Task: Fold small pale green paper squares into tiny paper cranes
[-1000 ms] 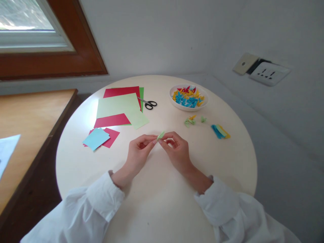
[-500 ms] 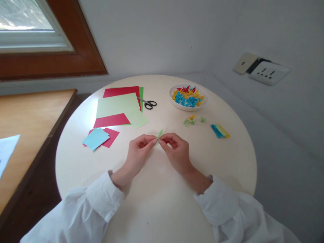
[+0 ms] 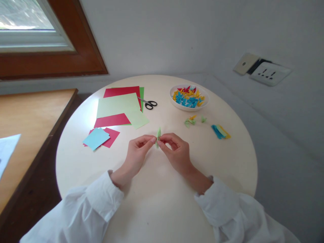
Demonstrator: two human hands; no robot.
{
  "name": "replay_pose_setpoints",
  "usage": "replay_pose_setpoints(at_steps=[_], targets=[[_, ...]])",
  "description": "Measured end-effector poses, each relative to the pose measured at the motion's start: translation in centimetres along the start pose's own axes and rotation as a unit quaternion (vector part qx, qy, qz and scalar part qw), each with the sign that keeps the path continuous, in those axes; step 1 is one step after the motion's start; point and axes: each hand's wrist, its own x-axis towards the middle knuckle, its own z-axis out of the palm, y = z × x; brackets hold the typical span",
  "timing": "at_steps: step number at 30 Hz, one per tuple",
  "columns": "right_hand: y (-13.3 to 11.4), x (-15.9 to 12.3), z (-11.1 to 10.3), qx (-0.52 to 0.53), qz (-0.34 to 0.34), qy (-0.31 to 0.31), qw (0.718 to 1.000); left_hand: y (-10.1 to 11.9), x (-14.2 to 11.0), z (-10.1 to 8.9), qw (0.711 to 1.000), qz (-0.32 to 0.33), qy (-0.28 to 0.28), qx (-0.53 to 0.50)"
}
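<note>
Over the middle of the round cream table [image 3: 157,202], my left hand [image 3: 138,153] and my right hand [image 3: 177,152] pinch a small folded light-green paper piece [image 3: 158,133] between their fingertips. The piece stands nearly upright between the two hands. Both hands have fingers curled in a pinch, and white sleeves cover both forearms.
Red, green and light-blue paper sheets [image 3: 118,108] lie at the left, with black-handled scissors [image 3: 149,104] beside them. A white bowl [image 3: 188,98] holds several folded coloured pieces. Loose folded bits [image 3: 192,120] and blue-yellow strips [image 3: 220,131] lie to the right. A wooden desk [image 3: 27,128] stands at the left.
The green piece has turned from slanting right to nearly upright as my fingertips worked it. Both hands stayed in place.
</note>
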Motion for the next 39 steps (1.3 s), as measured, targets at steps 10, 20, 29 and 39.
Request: replay_pose_setpoints(at_steps=[10, 20, 29, 39], targets=[[-0.16, -0.03, 0.0, -0.012, -0.022, -0.013, 1.0, 0.12, -0.05, 0.2, 1.0, -0.01, 0.018, 0.008], [0.01, -0.07, -0.1, -0.014, -0.035, -0.031, 0.999, 0.19, 0.04, 0.06, 1.0, -0.02, 0.019, -0.003], [0.02, -0.12, -0.04, 0.0, -0.037, -0.025, 0.999, -0.24, 0.17, -0.17, 1.0, -0.003, 0.025, 0.007], [0.1, -0.17, -0.01, 0.0, -0.028, -0.025, 0.999, -0.21, 0.1, -0.22, 1.0, 0.015, 0.006, 0.023]])
